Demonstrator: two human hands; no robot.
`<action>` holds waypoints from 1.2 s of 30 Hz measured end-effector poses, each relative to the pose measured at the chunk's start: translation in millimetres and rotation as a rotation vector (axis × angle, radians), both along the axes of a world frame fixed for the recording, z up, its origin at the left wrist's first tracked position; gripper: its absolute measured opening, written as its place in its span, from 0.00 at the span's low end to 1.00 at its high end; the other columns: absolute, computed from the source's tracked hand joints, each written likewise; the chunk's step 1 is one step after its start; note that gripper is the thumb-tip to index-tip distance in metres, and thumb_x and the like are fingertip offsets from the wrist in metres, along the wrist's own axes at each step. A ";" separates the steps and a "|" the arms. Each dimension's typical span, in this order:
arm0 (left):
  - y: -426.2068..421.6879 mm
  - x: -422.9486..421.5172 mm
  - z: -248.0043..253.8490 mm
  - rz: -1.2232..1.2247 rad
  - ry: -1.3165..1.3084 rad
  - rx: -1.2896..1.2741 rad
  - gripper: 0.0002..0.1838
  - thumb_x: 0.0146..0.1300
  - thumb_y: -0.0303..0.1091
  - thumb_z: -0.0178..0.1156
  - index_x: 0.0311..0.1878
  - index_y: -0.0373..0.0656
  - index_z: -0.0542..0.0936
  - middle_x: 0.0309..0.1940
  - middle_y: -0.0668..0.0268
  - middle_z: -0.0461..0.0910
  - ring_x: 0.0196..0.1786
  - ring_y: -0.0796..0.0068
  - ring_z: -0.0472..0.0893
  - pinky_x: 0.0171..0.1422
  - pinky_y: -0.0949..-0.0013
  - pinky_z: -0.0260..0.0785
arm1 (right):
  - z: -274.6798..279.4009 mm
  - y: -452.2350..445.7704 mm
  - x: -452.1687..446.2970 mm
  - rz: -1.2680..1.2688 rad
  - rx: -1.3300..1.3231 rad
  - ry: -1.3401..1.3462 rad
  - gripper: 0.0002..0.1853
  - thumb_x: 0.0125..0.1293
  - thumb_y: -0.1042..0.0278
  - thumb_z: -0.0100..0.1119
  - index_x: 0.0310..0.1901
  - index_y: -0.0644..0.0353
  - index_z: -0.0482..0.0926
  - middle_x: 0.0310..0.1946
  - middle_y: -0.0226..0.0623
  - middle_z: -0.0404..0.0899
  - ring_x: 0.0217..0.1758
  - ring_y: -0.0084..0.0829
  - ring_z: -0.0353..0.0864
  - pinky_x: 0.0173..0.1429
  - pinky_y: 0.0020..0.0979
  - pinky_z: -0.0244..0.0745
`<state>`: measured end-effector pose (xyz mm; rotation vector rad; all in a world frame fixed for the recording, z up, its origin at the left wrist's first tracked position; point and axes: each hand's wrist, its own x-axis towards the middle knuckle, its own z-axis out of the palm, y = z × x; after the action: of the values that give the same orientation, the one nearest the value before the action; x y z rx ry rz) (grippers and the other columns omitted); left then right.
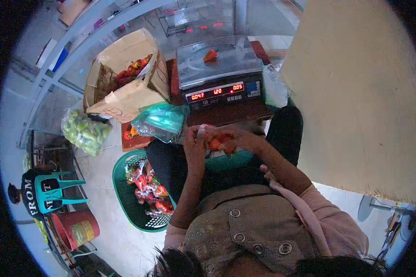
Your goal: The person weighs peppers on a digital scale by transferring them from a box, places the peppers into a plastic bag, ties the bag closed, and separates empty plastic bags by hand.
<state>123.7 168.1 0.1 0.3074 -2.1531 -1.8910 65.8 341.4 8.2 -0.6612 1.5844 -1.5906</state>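
A small clear plastic bag of red peppers (216,142) is between my hands, above my lap. My left hand (195,142) has its fingers closed on the bag's left side. At the right side of the same bag, my right hand (246,141) is curled over the peppers, its fingertips partly blurred. Just beyond my hands stands a digital scale (194,74) with red lit figures. One red pepper (210,56) lies on its metal tray. To the left of my hands is a bundle of teal and clear plastic bags (161,121).
An open cardboard box (129,104) holds loose peppers. Beside it sits a bag of green vegetables (84,131). A green basket (120,203) with bagged peppers stands on the floor at my left. Farther left are a red bucket (76,229) and a person on a teal chair (46,194).
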 end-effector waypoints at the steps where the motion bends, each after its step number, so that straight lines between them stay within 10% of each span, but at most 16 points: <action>1: 3.9 2.7 5.6 0.015 0.000 -0.073 0.11 0.66 0.38 0.54 0.39 0.39 0.74 0.30 0.66 0.74 0.31 0.78 0.72 0.36 0.73 0.66 | -8.4 -0.9 5.1 0.002 0.010 -0.035 0.25 0.57 0.59 0.63 0.55 0.58 0.73 0.42 0.33 0.77 0.39 0.22 0.75 0.34 0.25 0.74; 6: 13.6 17.7 15.8 -0.040 -0.005 -0.368 0.10 0.65 0.37 0.54 0.39 0.39 0.74 0.31 0.59 0.75 0.33 0.67 0.76 0.38 0.66 0.67 | -30.3 -11.7 11.2 -0.089 -0.107 -0.401 0.24 0.59 0.61 0.59 0.58 0.57 0.71 0.35 0.30 0.77 0.31 0.21 0.74 0.29 0.24 0.68; 15: 18.4 24.0 0.5 -0.077 -0.073 -0.509 0.16 0.65 0.45 0.55 0.42 0.39 0.73 0.39 0.54 0.76 0.42 0.58 0.77 0.47 0.62 0.68 | -63.0 -52.7 10.9 0.001 0.236 0.070 0.18 0.63 0.64 0.54 0.54 0.55 0.70 0.32 0.30 0.75 0.23 0.20 0.71 0.25 0.22 0.69; 18: 16.4 23.7 7.4 0.041 0.079 -0.190 0.10 0.62 0.35 0.58 0.41 0.37 0.75 0.31 0.58 0.75 0.34 0.63 0.76 0.40 0.64 0.68 | -33.9 -61.9 6.4 0.027 0.144 0.221 0.19 0.62 0.63 0.56 0.54 0.55 0.69 0.32 0.30 0.76 0.21 0.20 0.70 0.23 0.24 0.70; 21: 8.2 20.4 -1.8 -0.012 0.034 -0.084 0.10 0.61 0.32 0.58 0.41 0.37 0.75 0.33 0.59 0.75 0.35 0.63 0.77 0.42 0.64 0.68 | -57.1 -47.2 4.2 0.006 -0.047 0.066 0.20 0.62 0.62 0.57 0.54 0.56 0.68 0.32 0.30 0.75 0.27 0.21 0.72 0.27 0.24 0.72; 24: 7.0 21.9 -16.4 -0.002 0.015 -0.577 0.10 0.60 0.32 0.59 0.42 0.39 0.75 0.34 0.60 0.76 0.35 0.66 0.77 0.42 0.65 0.68 | -63.2 -32.7 9.2 -0.002 -0.126 -0.133 0.23 0.62 0.59 0.58 0.56 0.55 0.66 0.36 0.30 0.75 0.33 0.21 0.74 0.32 0.25 0.73; 33: 21.8 29.2 -12.1 -0.123 -0.126 -0.285 0.09 0.61 0.35 0.59 0.41 0.41 0.76 0.32 0.58 0.77 0.34 0.66 0.77 0.40 0.64 0.68 | -84.9 -36.0 16.2 0.102 0.046 -0.150 0.23 0.64 0.70 0.53 0.61 0.59 0.63 0.52 0.36 0.72 0.54 0.28 0.70 0.62 0.31 0.65; 36: 23.6 31.7 -7.2 -0.134 -0.129 -0.311 0.10 0.61 0.37 0.59 0.40 0.41 0.76 0.31 0.58 0.77 0.34 0.67 0.77 0.40 0.65 0.68 | -152.5 -31.2 14.5 0.175 0.106 0.371 0.23 0.67 0.62 0.51 0.61 0.56 0.62 0.51 0.34 0.71 0.52 0.27 0.71 0.55 0.31 0.70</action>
<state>155.4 191.6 -7.1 0.2321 -2.5677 -1.6024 80.3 310.2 -144.3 -1.0521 1.8046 -1.2977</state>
